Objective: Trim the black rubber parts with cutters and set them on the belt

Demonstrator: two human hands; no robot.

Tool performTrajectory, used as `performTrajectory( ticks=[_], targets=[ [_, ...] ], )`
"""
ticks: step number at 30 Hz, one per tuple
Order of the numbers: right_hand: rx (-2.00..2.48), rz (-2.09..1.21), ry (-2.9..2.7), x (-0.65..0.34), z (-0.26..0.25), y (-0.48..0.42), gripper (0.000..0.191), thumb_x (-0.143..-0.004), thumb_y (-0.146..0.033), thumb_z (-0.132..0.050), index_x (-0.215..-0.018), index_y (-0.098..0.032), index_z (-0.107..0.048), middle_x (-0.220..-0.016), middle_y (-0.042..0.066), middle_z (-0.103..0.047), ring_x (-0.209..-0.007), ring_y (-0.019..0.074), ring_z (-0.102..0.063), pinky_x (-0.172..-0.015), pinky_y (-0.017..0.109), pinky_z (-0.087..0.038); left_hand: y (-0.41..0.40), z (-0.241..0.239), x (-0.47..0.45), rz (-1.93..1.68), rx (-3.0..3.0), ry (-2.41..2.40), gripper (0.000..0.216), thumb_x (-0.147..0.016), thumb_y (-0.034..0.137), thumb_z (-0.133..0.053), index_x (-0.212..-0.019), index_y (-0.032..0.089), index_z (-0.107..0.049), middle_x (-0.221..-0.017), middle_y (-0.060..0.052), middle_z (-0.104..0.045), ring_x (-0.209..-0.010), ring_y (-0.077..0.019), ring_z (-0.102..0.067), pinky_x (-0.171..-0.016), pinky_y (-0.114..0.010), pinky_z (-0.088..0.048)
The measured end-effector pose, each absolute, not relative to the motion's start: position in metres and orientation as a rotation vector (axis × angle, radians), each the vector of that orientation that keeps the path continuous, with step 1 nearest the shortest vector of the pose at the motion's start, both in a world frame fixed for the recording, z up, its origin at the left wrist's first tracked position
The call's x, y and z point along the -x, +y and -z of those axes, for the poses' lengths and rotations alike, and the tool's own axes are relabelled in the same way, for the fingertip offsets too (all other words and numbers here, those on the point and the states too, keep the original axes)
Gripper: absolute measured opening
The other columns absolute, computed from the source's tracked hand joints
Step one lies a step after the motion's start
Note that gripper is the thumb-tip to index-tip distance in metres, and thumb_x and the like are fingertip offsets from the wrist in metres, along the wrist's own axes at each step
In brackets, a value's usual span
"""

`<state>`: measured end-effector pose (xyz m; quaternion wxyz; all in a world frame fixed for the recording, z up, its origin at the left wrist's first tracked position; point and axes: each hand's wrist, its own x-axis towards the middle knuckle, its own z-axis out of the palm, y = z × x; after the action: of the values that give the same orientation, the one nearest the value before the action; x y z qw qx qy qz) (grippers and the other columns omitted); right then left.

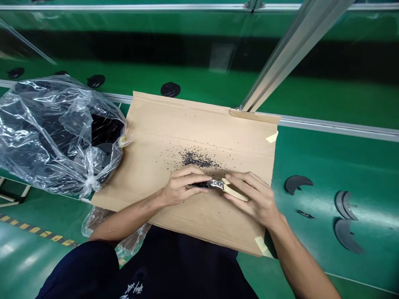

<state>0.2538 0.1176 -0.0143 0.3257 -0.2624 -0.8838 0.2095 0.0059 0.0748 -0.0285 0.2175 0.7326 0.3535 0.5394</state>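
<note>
My left hand (184, 185) is closed around a small black plastic part (201, 184), mostly covered by the fingers. In my right hand (254, 195) is a pair of cutting pliers (233, 192) with cream handles, its metal head against the right end of the part. Whether the jaws have closed on the plastic is too small to tell. Both hands are over a cardboard sheet (149, 124), just below a scattered pile of tiny black scraps (196, 158).
A clear plastic bag (56, 137) full of black parts lies at the left. On the green table (299, 153) at the right are several curved black pieces (297, 182). A metal post (280, 62) rises behind the cardboard, and round black parts (170, 89) lie beyond its far edge.
</note>
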Motion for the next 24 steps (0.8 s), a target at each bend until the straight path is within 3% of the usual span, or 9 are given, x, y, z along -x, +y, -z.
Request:
performTrajectory(
  ticks=[15,19,24],
  targets=[
    [0.781,-0.498,-2.283,-0.2489,0.0130,0.1123,0.046,-0.093,-0.024,-0.070,-0.138,-0.025,-0.059,-0.110,0.010,-0.075,-0.092,0.0232,-0.074,-0.075,0.037,-0.063,0.0717,0.0296,-0.0053,-1.416,-1.921,1.140,0.029,-0.092,0.029,-0.072,-0.119,0.021,-0.072,-0.096,-0.006,-0.072,-0.084,-0.0155,-0.066,-0.071,-0.029,-0.056],
    [0.888,-0.319,-2.342,-0.2484,0.0154,0.1147,0.042,-0.093,-0.028,-0.068,-0.135,-0.025,-0.061,-0.107,0.009,-0.075,-0.090,0.0241,-0.071,-0.076,0.039,-0.060,0.0719,0.0307,-0.0047,-1.388,-2.139,1.191,0.036,-0.095,0.029,-0.068,-0.130,0.024,-0.066,-0.096,-0.005,-0.069,-0.080,-0.0149,-0.062,-0.069,-0.029,-0.053],
    [0.922,-0.166,-2.373,-0.2479,0.0180,0.1143,0.039,-0.094,-0.029,-0.067,-0.132,-0.023,-0.062,-0.102,0.009,-0.074,-0.085,0.0232,-0.066,-0.071,0.037,-0.055,0.0696,0.0317,-0.0075,-1.229,-2.350,1.451,0.031,-0.093,0.027,-0.069,-0.124,0.024,-0.070,-0.089,-0.004,-0.066,-0.078,-0.0167,-0.056,-0.072,-0.032,-0.047]
  ],
)
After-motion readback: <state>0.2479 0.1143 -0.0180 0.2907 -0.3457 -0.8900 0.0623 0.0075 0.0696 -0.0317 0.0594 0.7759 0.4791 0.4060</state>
